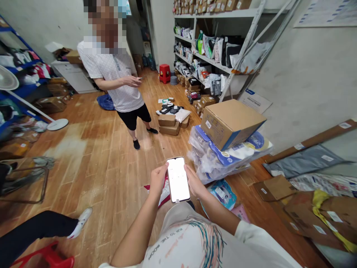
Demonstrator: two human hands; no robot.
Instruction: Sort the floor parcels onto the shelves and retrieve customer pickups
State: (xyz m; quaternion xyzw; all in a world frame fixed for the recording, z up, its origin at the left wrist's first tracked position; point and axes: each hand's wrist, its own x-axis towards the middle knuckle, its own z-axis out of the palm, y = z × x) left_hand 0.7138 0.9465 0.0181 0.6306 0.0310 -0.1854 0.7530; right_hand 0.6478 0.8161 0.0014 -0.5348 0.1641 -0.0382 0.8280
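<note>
A smartphone (179, 180) with a bright, mostly white screen is held upright in front of my body. My left hand (158, 179) grips its left edge, thumb near the upper corner. On the opposite edge my right hand (194, 181) is closed around the phone, its thumb at the side of the screen. The screen's writing is too washed out to read. Below and behind the phone, a red and white package (164, 194) lies on the floor, partly hidden by my left arm. A blue package (223, 193) lies beyond my right forearm.
A person (117, 82) stands ahead, holding a small object. Small parcels (169, 124) lie beside them. To the right, a large carton (231, 121) rests on plastic-wrapped packs (223, 160). Shelves (214, 61) hold many parcels. A seated person's leg (41, 229) extends from the left. A fan (57, 124) stands left.
</note>
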